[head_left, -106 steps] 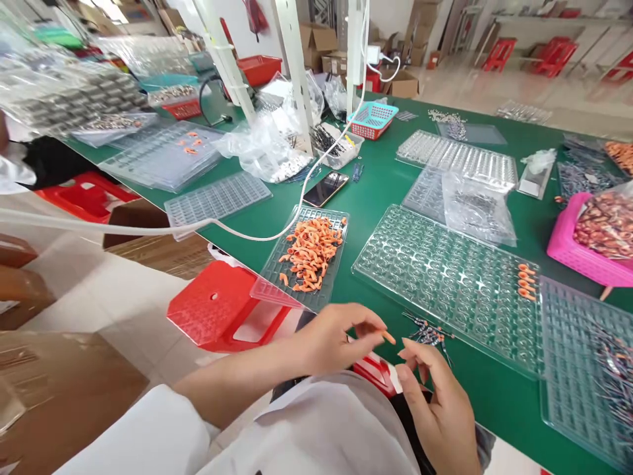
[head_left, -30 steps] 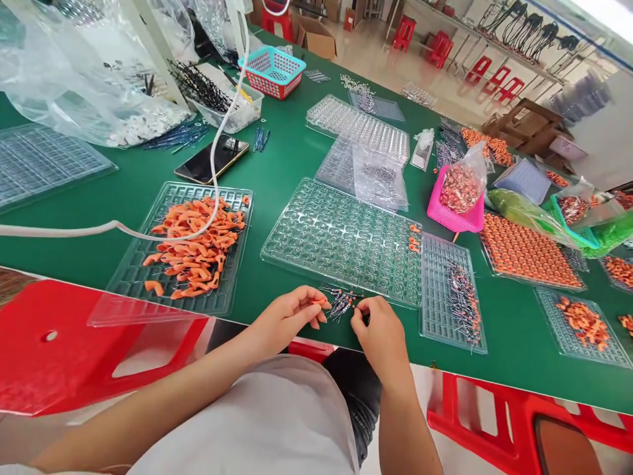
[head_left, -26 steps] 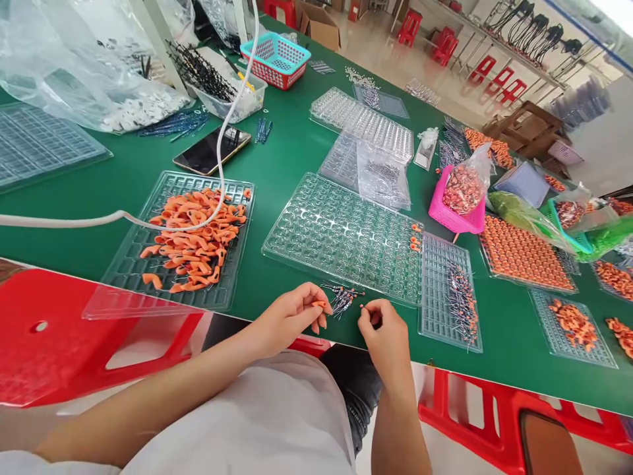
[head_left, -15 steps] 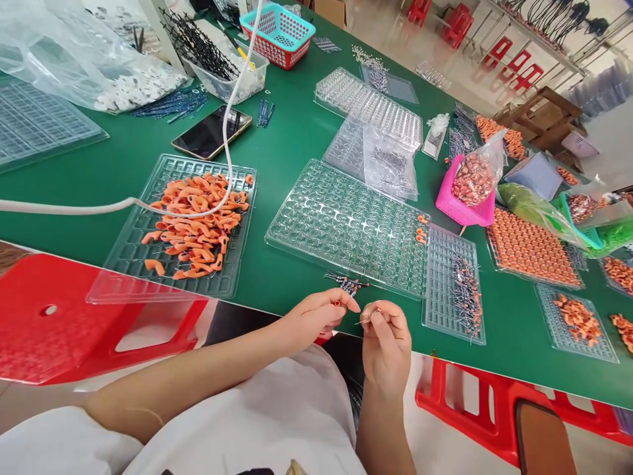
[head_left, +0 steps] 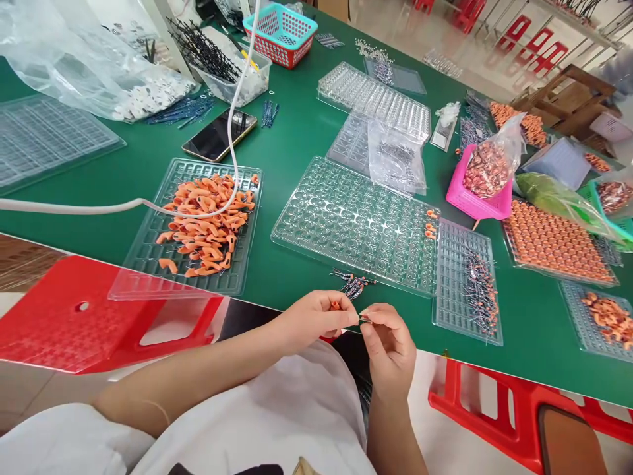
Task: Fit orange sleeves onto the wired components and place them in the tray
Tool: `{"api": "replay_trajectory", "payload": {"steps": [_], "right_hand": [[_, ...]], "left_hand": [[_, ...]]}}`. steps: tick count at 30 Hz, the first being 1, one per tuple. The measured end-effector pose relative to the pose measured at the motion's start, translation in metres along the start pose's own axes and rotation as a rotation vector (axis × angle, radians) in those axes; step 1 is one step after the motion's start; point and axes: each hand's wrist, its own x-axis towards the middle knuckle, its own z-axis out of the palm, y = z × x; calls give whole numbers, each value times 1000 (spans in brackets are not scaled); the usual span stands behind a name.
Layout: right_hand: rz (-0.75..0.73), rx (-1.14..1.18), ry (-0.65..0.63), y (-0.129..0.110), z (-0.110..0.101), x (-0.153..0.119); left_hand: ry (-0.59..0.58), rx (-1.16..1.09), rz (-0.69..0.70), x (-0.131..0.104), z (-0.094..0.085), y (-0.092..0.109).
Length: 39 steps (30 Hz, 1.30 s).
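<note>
My left hand (head_left: 321,320) is closed, thumb and forefinger pinched at one end of a thin wire-like piece (head_left: 364,320). A small orange part (head_left: 335,306) shows within its curled fingers. Facing it, my right hand (head_left: 391,349) pinches the same thin piece between thumb and forefinger. The piece is too small to make out in detail. Just beyond my hands, on the green table (head_left: 297,284), lies a small pile of dark components with thin wire leads (head_left: 353,284). Behind that pile sits a clear moulded tray (head_left: 356,224), with a few orange parts (head_left: 431,224) at its right end.
To the left, a tray (head_left: 141,260) bears a heap of orange curved parts (head_left: 208,221), and a white cable (head_left: 99,207) crosses above it. A tray of leaded components (head_left: 452,277) lies right, near a pink basket (head_left: 457,188). A phone (head_left: 220,135) rests further back.
My left fingertips have moved right and now meet the right hand's at the thin piece; before, there was a gap. The right hand's fingers have shifted their pinch. The view has turned slightly.
</note>
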Motion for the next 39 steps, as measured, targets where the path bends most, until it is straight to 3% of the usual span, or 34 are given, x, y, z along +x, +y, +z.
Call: {"api": "replay_trajectory", "payload": {"steps": [4,9,16,24,39], "right_hand": [[-184,-302,-142,-11,-9,5],[-322,-513,-227,-21,-13,13],[-206,-396,-148,-9,-5,1],[-72,-130,-21,-4,6,-9],[-45,-54,91,-4,10,-8]], "left_hand": [[59,194,51,-7,0,4],[19,222,64,-10,0,6],[20,66,-43,-10,0,7],[-87,-260,-108,-10,4,3],[-56,-85,-67,-13,4,4]]}}
